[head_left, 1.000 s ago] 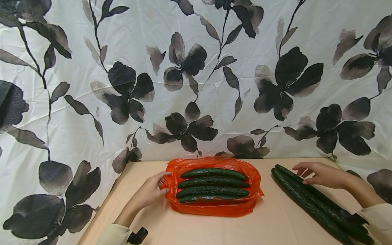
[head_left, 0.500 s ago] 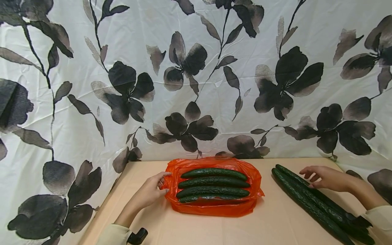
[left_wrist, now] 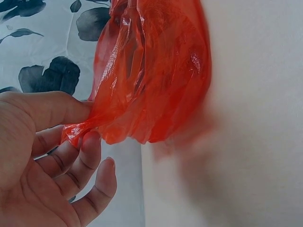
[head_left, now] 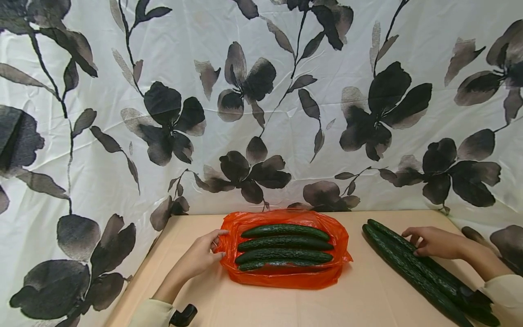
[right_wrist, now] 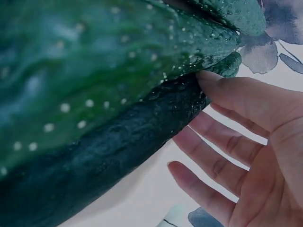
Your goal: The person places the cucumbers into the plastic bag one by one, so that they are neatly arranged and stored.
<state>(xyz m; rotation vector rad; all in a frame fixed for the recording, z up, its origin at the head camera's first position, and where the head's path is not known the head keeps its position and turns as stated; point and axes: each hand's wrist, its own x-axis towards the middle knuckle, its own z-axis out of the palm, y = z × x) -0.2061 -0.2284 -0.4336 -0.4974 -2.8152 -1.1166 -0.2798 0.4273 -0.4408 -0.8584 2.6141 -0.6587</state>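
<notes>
Long, bumpy, dark green cucumbers [head_left: 286, 243] lie in a shiny red-orange plastic bag [head_left: 290, 279].
The bag sits near the middle of a smooth, pale tan table [head_left: 351, 304], and the bare left hand [head_left: 199, 255] pinches its left end. Well apart, the bare right hand [head_left: 441, 242] pinches one cucumber in a slanted pile of more cucumbers [head_left: 408, 268]. Behind hangs a white cloth [head_left: 310, 136] with black and grey flowers.

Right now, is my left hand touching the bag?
Touching. The left wrist view shows your left hand pinching the bag by its gathered end.
</notes>
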